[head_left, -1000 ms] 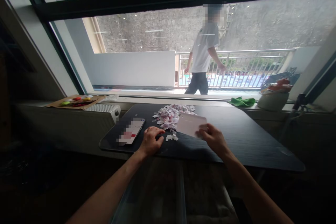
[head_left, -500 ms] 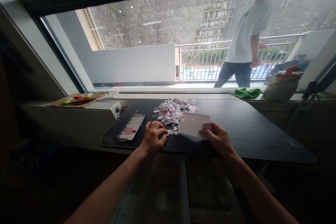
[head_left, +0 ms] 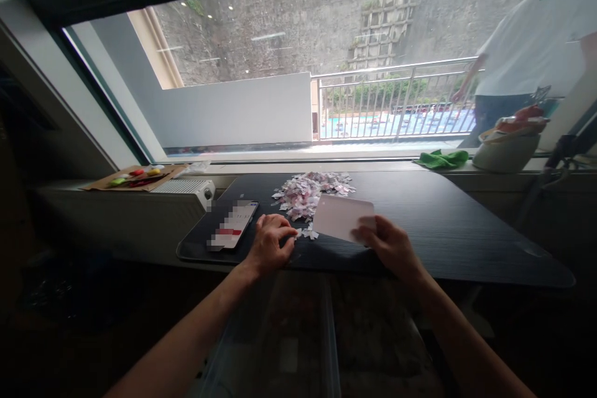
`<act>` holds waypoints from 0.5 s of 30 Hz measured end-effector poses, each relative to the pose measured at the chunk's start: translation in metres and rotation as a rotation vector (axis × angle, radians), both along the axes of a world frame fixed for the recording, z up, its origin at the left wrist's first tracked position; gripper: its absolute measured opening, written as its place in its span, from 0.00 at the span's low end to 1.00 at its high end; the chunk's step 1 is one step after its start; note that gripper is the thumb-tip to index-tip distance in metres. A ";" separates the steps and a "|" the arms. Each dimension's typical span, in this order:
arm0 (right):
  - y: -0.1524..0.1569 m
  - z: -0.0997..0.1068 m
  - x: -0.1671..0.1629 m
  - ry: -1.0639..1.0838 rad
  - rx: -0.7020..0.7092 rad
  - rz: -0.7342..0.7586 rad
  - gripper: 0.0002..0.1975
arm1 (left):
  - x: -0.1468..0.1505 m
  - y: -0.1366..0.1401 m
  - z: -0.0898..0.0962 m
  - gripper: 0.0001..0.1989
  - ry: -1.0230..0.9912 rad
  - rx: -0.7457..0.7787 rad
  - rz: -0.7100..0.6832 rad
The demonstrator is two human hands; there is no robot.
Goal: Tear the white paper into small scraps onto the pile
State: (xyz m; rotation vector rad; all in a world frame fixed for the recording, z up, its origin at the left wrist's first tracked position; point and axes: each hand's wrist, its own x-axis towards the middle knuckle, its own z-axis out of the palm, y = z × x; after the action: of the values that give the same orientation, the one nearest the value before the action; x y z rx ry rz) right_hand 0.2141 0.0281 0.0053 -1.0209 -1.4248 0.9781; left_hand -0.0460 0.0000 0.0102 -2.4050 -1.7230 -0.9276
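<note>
My right hand [head_left: 394,244] pinches the right end of a flat white card with rounded corners [head_left: 338,216], thumb in front and slightly blurred. The card is tilted over the dark table [head_left: 420,211], and its left edge overlaps the near side of a heap of small torn paper scraps [head_left: 303,193]. On the left of the heap, my left hand [head_left: 270,242] rests by the table's near edge with its fingers curled in. Its thumb and fingertips meet at a few loose scraps [head_left: 308,232]; whether one is pinched cannot be made out.
A phone [head_left: 236,227] lies left of my left hand. Beyond it, a brown board with colourful items [head_left: 135,177] sits by a white heater [head_left: 186,189]. A green cloth [head_left: 441,159] and a filled pot [head_left: 508,146] stand on the sill. A clear bin [head_left: 331,336] is below the table.
The card has shifted slightly left, over more of the heap's near side. My left hand has hardly moved. Outside the window, a person has walked to the right.
</note>
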 end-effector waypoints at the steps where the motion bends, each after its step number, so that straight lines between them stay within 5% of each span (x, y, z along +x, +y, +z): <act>1: 0.002 -0.001 -0.003 -0.006 0.012 0.006 0.14 | 0.000 -0.001 -0.001 0.09 0.017 0.008 -0.009; 7: 0.010 -0.004 -0.025 -0.090 0.057 0.055 0.11 | -0.001 -0.005 -0.004 0.11 0.011 0.046 -0.008; 15: 0.003 0.003 -0.024 -0.228 0.106 -0.100 0.05 | 0.002 -0.003 -0.004 0.07 0.012 0.053 0.023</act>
State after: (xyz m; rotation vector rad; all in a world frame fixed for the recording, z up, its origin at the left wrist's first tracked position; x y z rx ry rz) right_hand 0.1902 0.0313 0.0084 -1.1407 -1.5783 0.7239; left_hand -0.0445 -0.0032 0.0060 -2.3475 -1.6965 -0.9415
